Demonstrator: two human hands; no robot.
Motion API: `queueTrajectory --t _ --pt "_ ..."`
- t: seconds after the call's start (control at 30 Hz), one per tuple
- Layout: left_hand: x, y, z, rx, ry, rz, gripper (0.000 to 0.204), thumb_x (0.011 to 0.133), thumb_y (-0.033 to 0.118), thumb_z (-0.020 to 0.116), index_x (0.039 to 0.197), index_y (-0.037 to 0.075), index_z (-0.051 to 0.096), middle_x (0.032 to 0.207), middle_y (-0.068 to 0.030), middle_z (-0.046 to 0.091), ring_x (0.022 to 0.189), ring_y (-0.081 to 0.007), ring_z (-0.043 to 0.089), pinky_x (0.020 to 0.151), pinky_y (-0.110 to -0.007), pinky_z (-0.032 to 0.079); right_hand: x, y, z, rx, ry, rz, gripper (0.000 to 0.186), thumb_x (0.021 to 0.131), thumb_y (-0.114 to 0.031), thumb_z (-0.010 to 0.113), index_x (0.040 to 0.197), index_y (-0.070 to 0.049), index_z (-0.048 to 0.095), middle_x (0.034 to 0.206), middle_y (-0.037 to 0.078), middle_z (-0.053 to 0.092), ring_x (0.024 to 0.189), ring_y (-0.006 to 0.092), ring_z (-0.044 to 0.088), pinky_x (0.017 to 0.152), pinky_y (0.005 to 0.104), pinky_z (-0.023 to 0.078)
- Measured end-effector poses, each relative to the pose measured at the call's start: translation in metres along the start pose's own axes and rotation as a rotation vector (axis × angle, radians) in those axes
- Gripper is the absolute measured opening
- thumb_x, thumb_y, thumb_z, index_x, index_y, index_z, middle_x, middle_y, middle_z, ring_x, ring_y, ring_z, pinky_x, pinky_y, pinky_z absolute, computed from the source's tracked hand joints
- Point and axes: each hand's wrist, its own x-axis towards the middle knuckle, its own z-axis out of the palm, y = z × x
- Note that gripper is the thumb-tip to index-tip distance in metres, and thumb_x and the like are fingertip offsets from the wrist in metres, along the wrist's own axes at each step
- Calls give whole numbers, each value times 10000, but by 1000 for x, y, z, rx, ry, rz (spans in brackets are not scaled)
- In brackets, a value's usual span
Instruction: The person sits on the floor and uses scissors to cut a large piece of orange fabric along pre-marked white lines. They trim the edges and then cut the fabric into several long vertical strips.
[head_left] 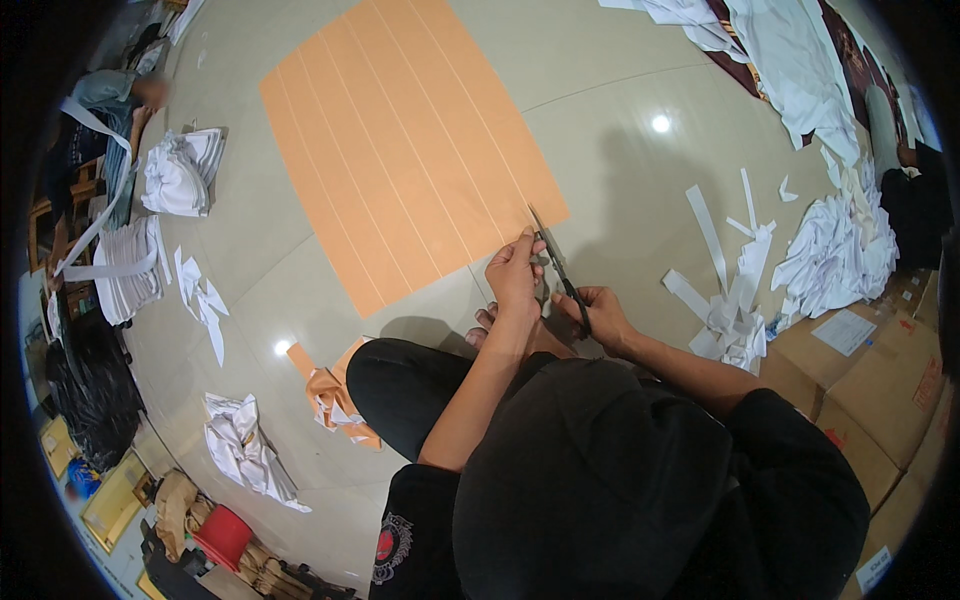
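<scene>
A large orange sheet (400, 150) marked with pale lengthwise lines lies on the tiled floor ahead of me. My left hand (515, 265) pinches the sheet's near edge toward its right corner, fingers closed. My right hand (595, 312) grips the handles of long black-handled scissors (560, 267), whose blades reach over that edge beside my left fingertips. My bare toes show partly behind my left forearm. Crumpled orange offcuts (335, 405) lie left of my bent knee.
White piles (180, 170) and folded stacks (125, 270) lie left; scraps (240, 450) lower left. White strips (720, 320), a heap (830, 250) and cardboard boxes (875, 380) are right. A co-worker (110, 110) is at upper left, another dark-clothed person (910, 200) at right edge.
</scene>
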Motion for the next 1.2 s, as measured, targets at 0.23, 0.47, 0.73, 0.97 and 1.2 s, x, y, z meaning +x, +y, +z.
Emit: queueTrajectory --t 0.23,0.47,0.73,0.97,1.2 --pt "2 -2 -3 33 -26 -2 215 901 278 737 885 73 672 806 -20 696 494 -56 476 436 -197 354 0 3 -2 -2 6 -4 381 873 -353 753 697 -43 617 571 6 545 482 84 480 440 252 355" --pt "2 -3 -3 42 -17 2 224 904 276 735 899 61 673 816 -30 699 493 -63 474 438 -201 351 2 8 -4 -41 -3 -19 355 892 -353 724 740 -44 637 577 7 566 454 71 494 422 232 377" --pt "1 -3 -2 29 -20 11 230 908 275 730 902 53 670 822 -35 702 493 -63 471 438 -201 350 -1 4 -5 -60 -13 -38 339 897 -331 717 736 -42 638 558 2 557 453 70 494 422 233 367" --pt "0 -4 0 24 -14 14 234 911 280 730 881 58 663 813 -35 697 481 -59 460 430 -197 339 1 7 -6 -79 -3 -40 337 898 -327 711 745 -33 647 553 2 554 457 72 493 425 234 365" --pt "2 -5 -2 -4 18 20 240 893 281 753 817 78 648 699 -12 626 425 -49 385 394 -206 272 4 -6 -3 -43 -1 3 399 844 -394 749 750 -20 645 619 20 564 519 100 506 471 264 395"
